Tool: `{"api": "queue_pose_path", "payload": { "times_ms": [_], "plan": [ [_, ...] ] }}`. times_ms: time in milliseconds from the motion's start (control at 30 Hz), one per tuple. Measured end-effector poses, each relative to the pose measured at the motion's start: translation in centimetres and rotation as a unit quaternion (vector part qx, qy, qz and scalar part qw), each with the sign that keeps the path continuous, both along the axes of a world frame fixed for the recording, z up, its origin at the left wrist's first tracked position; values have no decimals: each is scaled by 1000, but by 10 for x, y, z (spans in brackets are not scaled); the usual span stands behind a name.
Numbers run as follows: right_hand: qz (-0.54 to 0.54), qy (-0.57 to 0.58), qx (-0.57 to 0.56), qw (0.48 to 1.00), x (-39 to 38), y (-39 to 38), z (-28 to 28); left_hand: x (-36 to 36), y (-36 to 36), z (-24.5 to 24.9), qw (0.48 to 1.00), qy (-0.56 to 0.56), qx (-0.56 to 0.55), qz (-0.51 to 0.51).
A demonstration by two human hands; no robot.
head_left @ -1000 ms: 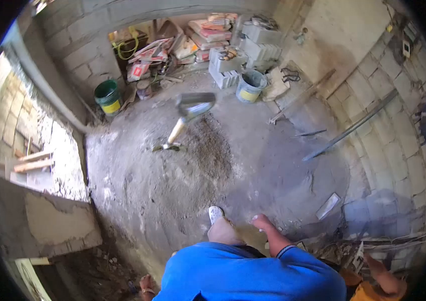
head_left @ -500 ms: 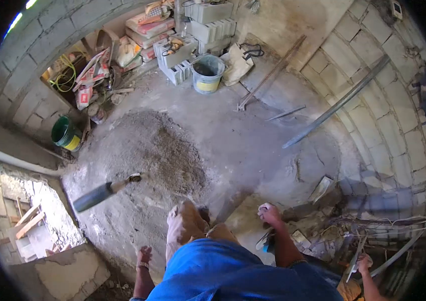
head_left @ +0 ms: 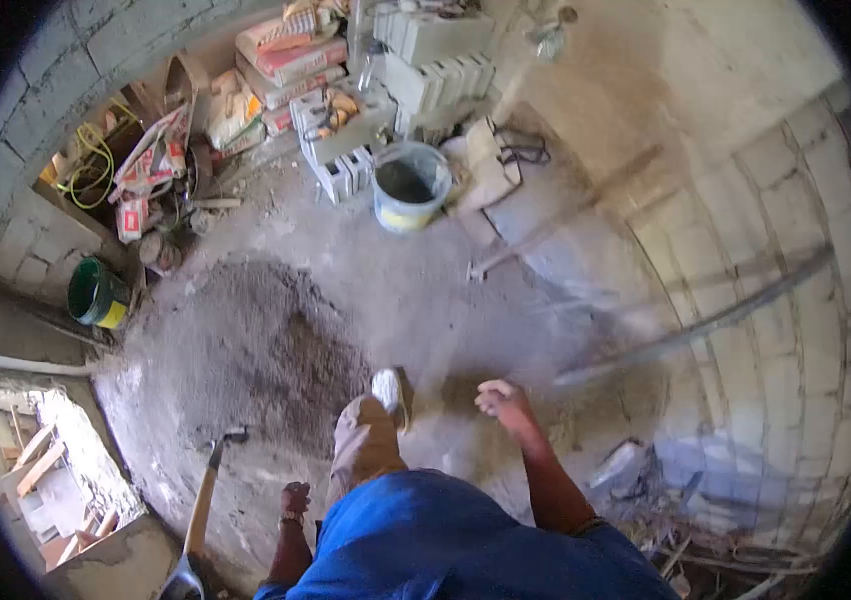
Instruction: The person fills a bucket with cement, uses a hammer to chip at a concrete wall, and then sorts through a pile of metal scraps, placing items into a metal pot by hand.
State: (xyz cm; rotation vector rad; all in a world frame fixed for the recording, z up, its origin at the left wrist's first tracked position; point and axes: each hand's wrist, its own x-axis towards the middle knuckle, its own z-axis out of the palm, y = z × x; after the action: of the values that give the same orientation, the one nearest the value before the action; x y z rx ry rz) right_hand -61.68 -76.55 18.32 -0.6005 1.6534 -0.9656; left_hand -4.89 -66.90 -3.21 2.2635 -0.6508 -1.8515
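Sacks (head_left: 295,62), upper left: print illegible. Shovel (head_left: 206,505), lower left: apart from left hand (head_left: 295,498), closure cannot be told. Right hand (head_left: 507,405): released.

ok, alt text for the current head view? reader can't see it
A person in a blue top, left hand and right hand both clear of a pale-handled shovel at lower left, stands by a pile of loose grey material. Beyond are a green bucket, a grey bucket, concrete blocks and stacked bags.
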Motion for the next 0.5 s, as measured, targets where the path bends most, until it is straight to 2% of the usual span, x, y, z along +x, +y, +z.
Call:
{"api": "queue_pose_path", "payload": {
  "times_ms": [33, 100, 133, 167, 200, 233, 267, 300, 400, 500],
  "plan": [
    [75, 34, -22, 996, 4, -43, 8, -17, -30, 0, 997, -20, -68, -22],
    [115, 21, -46, 992, 24, -103, 32, -53, -114, 46, 962, -71, -145, -222],
    [115, 15, -44, 992, 34, -130, 41, -72, -149, 62, 918, -54, -281, -276],
    [180, 19, -38, 983, 44, -159, 49, -94, -187, 76, 851, -35, -413, -322],
    [245, 25, -33, 969, 54, -186, 58, -129, -221, 148, 851, -39, -413, -320],
    [248, -7, -45, 968, 65, -210, 67, -189, -286, 235, 921, 134, -287, -227],
    [276, 23, -76, 958, 73, -234, 83, -218, -316, 259, 913, 197, -281, -222],
    [303, 52, -106, 946, 77, -258, 95, -242, -341, 277, 900, 261, -274, -216],
    [306, 33, -117, 944, 72, -324, 96, -303, -408, 329, 922, 258, -236, -165],
    [359, 47, -139, 921, 39, -389, 67, -330, -458, 314, 944, 194, -230, -138]
  ]
}}
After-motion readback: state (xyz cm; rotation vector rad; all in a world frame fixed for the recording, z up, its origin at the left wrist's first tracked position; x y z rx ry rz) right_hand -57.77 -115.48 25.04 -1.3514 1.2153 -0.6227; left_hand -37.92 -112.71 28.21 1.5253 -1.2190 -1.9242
